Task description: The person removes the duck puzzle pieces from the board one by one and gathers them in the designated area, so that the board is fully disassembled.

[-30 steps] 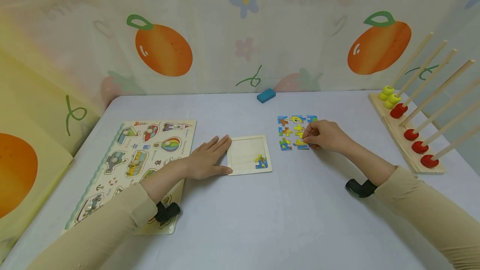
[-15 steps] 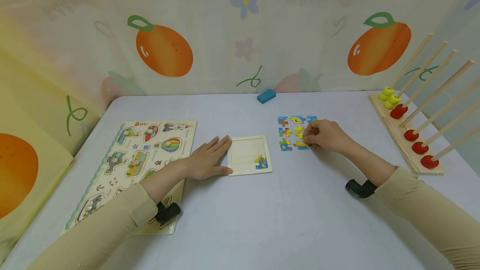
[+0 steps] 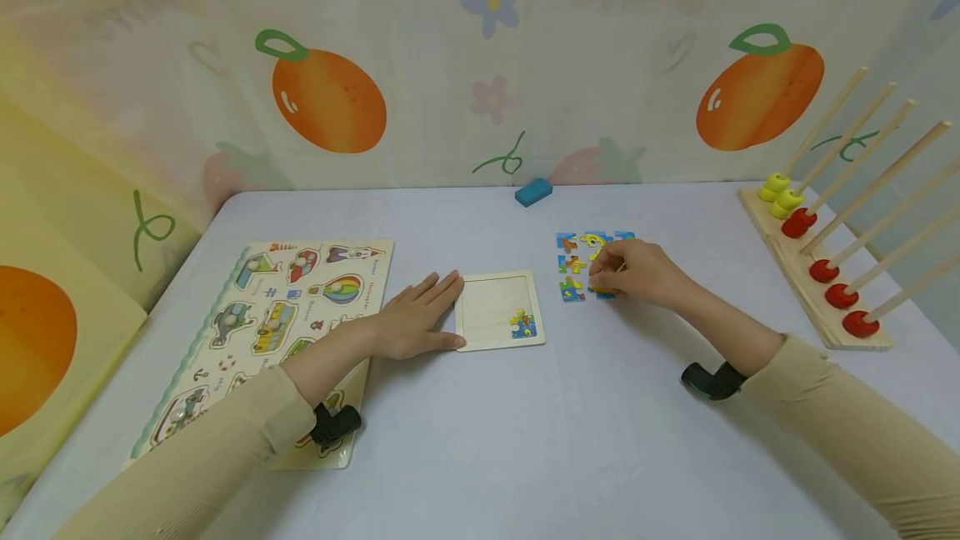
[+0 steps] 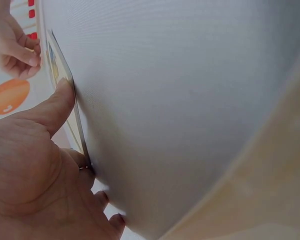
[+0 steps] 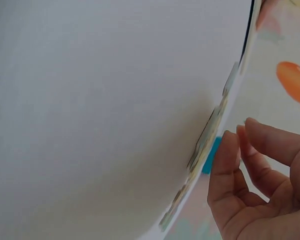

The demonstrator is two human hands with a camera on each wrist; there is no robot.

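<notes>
My left hand (image 3: 416, 319) lies with straight fingers at the left edge of a small square wooden puzzle frame (image 3: 491, 273). In the left wrist view its thumb (image 4: 57, 107) rests on the frame's border. A small joined patch of jigsaw pieces (image 3: 522, 323) sits in the frame's lower right corner. My right hand (image 3: 637, 272) hovers low over loose blue and yellow jigsaw pieces (image 3: 572, 288) laid in rows, hiding some of them. In the right wrist view its bent fingers (image 5: 222, 172) and thumb stand apart, with no piece visible between them.
A large picture peg puzzle board (image 3: 300, 332) lies under the left forearm. At the right stands a wooden bead rack (image 3: 798, 265) with tall dowels and red and yellow beads. A blue block (image 3: 533, 192) lies at the table's back edge, before a printed curtain (image 3: 420, 90).
My right hand has shifted a little to the left over the loose jigsaw pieces, its forearm following. My left hand and the puzzle frame have stayed in place.
</notes>
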